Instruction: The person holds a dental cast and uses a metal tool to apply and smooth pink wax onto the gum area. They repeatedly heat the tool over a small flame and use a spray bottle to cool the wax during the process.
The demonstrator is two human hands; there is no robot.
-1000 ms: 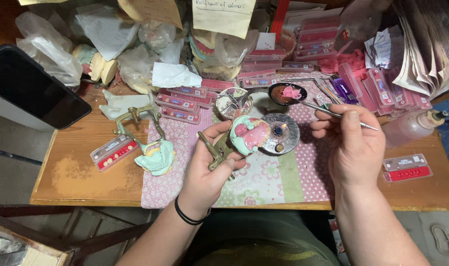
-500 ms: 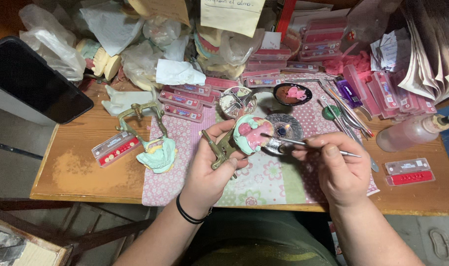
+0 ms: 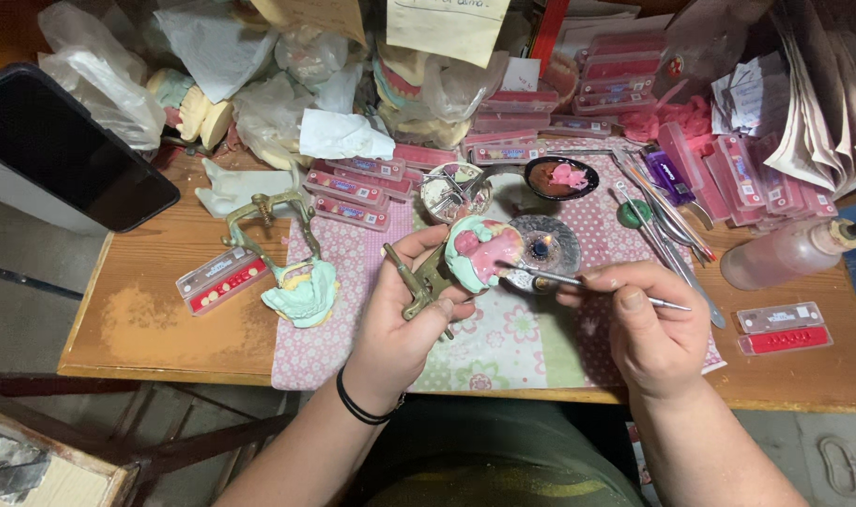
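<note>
Left hand (image 3: 400,314) holds dental cast (image 3: 482,252); right hand (image 3: 648,324) pinches metal tool (image 3: 578,281).

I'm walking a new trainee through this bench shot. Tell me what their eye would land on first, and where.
At centre, the left hand holds a pale green plaster dental cast with pink wax on a brass hinged frame, while the right hand touches a thin metal instrument to it. To the left lies a second brass frame with a green cast on the patterned pink cloth. Behind, flat pink plastic cases crowd the wooden table.
</note>
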